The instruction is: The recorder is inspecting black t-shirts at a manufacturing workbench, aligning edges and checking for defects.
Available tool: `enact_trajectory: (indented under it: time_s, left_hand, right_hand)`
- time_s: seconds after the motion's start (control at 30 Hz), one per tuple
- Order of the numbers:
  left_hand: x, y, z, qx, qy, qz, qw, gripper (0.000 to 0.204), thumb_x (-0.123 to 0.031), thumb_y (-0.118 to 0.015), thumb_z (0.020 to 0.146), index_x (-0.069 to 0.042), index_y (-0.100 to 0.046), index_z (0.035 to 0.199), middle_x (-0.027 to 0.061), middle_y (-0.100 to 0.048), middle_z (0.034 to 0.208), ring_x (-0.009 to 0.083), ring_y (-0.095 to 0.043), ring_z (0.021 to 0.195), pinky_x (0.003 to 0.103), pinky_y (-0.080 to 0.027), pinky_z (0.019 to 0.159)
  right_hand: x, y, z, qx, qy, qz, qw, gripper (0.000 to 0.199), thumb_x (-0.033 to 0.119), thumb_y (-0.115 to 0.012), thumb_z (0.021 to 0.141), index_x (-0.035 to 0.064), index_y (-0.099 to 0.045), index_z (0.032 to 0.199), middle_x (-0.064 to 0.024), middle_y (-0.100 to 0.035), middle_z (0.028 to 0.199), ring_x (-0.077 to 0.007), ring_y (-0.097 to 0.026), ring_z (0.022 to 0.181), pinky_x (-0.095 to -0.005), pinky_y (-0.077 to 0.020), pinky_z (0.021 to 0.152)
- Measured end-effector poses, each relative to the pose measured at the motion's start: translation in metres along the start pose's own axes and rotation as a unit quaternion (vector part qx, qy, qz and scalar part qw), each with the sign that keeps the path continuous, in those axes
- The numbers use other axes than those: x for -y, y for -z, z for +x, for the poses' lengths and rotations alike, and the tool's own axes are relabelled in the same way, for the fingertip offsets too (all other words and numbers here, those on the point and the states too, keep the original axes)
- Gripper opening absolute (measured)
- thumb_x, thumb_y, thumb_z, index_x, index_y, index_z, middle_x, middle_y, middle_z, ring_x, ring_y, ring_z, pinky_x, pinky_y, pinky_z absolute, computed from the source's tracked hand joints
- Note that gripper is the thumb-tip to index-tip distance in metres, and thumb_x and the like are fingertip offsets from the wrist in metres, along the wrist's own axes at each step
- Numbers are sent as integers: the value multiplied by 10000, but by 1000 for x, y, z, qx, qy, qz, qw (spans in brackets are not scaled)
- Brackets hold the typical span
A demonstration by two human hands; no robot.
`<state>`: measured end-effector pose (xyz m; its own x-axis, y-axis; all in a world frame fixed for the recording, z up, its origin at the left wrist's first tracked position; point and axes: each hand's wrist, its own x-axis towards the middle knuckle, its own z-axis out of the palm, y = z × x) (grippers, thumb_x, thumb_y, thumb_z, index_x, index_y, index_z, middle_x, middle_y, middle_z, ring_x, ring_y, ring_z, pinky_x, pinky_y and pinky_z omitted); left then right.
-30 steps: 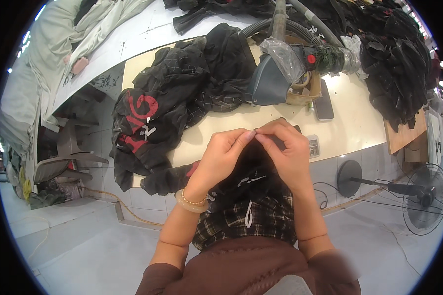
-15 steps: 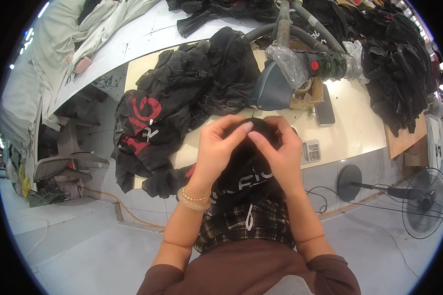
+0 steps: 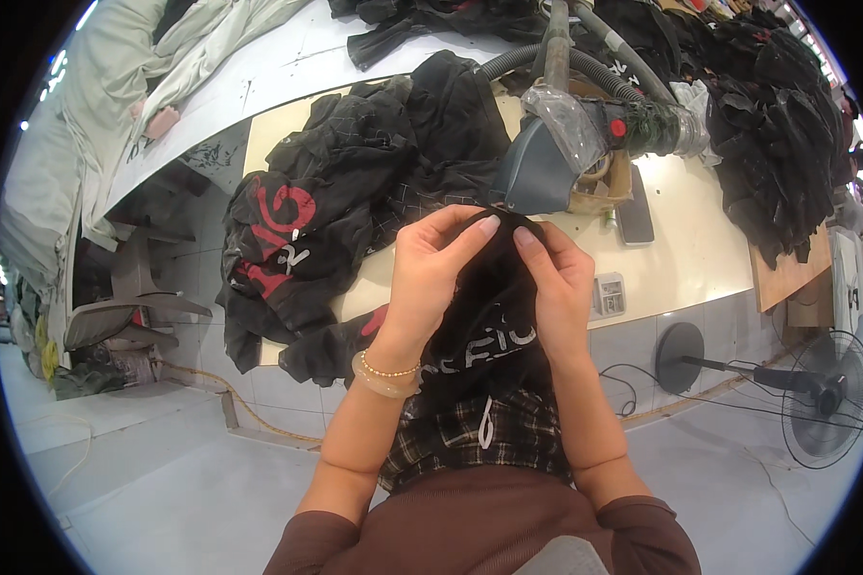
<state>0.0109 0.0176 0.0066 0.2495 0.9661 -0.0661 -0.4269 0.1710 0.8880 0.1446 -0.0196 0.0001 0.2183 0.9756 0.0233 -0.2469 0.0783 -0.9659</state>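
1. Left hand (image 3: pixel 430 278): raised in front of the chest, fingers together and pinched on the upper edge of a black garment (image 3: pixel 489 331). A pale bangle and a bead bracelet (image 3: pixel 385 374) sit on the wrist.

2. Right hand (image 3: pixel 558 283): opposite the left and close to it, fingers curled and clamped on the same edge of cloth. The fingertips of both hands nearly meet at the top.

3. The black garment hangs from the two grips down to the lap, between the forearms. White printing shows on its front. Its lower part lies over plaid fabric (image 3: pixel 470 436) at the person's waist.

4. Directly beyond the hands stands a grey machine head (image 3: pixel 539 172) wrapped partly in clear plastic, fed by corrugated hoses (image 3: pixel 585 48). The held edge is just beside its lower end; contact cannot be confirmed.

5. Worktable (image 3: pixel 681 240): cream top. A heap of black garments with red printing (image 3: pixel 336 211) lies left of the machine, well apart from the hands. More dark garments (image 3: pixel 777 125) are piled at the right. A dark phone-like slab (image 3: pixel 633 192) lies near the machine.

6. Floor: a standing fan (image 3: pixel 825 383) at the right.

7. Judgement: the step in hand appears to be presenting a small section of the garment's edge to the machine. The next move would call for keeping the cloth taut between both grips and fingertips clear of the machine's end.
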Motion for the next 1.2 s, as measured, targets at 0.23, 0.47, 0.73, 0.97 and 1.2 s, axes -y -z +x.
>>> enact_trajectory:
  time_s: [0.23, 0.47, 0.73, 0.97, 1.2]
  left_hand:
    - [1, 0, 1, 0, 5, -8, 1000, 140, -49, -653, 883, 26, -684, 997, 24, -689, 924, 54, -610, 817, 191, -473, 782]
    - [-1, -1, -1, 0, 8, -20, 1000, 139, -40, -650, 883, 24, -682, 1003, 22, -688, 926, 53, -611, 822, 188, -470, 782]
    - [-2, 2, 0, 3, 14, -13, 1000, 143, -34, -650, 881, 20, -682, 1009, 27, -686, 940, 63, -612, 841, 196, -467, 802]
    - [0, 4, -3, 41, -5, 117, 992, 109, -44, -669, 867, 9, -602, 935, -22, -610, 862, 41, -533, 798, 191, -437, 724]
    - [12, 18, -23, 61, -27, 179, 982, 215, -5, -708, 802, -9, -557, 955, -1, -577, 888, 76, -537, 845, 224, -448, 780]
  right_hand:
    - [1, 1, -1, -8, -7, 20, 1000, 233, 137, -602, 943, -63, -641, 1058, 1, -643, 894, -47, -525, 802, -188, -423, 734]
    - [1, 1, -2, -15, -7, 18, 1000, 189, 134, -606, 942, -52, -641, 944, 24, -615, 819, -33, -498, 749, -182, -405, 675]
    - [7, -5, -3, -20, -11, 16, 1000, 193, 133, -606, 940, -56, -643, 954, 24, -626, 844, -39, -515, 770, -190, -421, 704]
    - [1, 10, -1, -13, -5, -12, 1000, 145, 85, -632, 896, -40, -636, 969, -10, -634, 855, -73, -547, 794, -211, -434, 738]
    - [3, 28, -9, 73, 121, -209, 968, 256, -58, -667, 736, 5, -609, 977, -70, -557, 975, -180, -580, 877, -285, -469, 796]
